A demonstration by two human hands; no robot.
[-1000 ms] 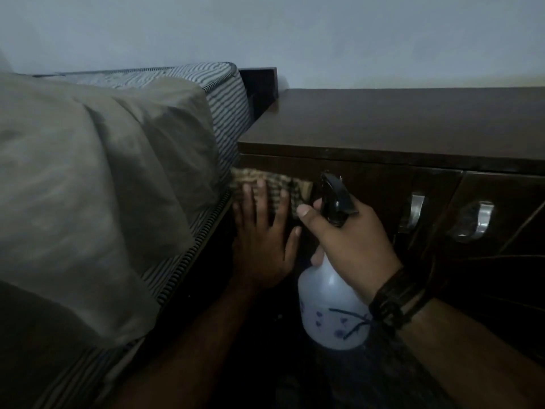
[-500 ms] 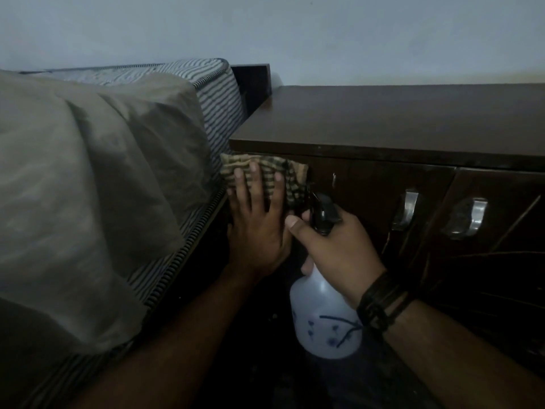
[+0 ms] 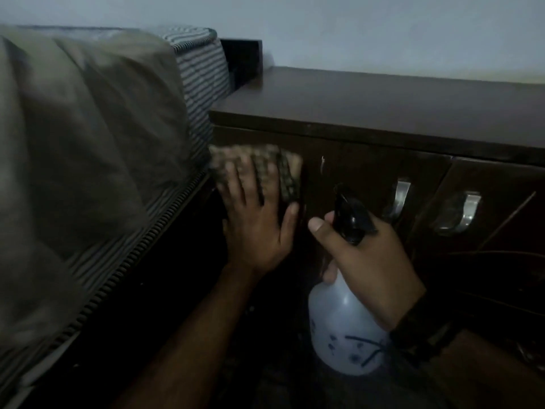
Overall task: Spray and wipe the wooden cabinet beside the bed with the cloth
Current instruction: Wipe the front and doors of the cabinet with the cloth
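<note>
The wooden cabinet (image 3: pixel 368 119) stands at three o'clock of the bed (image 3: pixel 88 143). The right hand (image 3: pixel 368 261) curls around a white spray bottle (image 3: pixel 345 329). At ten o'clock of it, the left hand (image 3: pixel 256 219) presses flat-fingered on the checked cloth (image 3: pixel 283 169) against the cabinet front.

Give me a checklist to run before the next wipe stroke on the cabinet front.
1. Cloth flat under the left hand: ok, straight fingers press it on the cabinet front.
2. Cloth on the wood, not the bed: ok, though its left edge sits at the mattress.
3. Bottle secure: ok, right hand grips its neck below the black sprayer.
4. Nozzle aimed at the cabinet: ok, it points at the door.
5. Stroke path to the handles: ok, bare wood between.
6. Surface wet enough: cannot tell, too dark.
</note>
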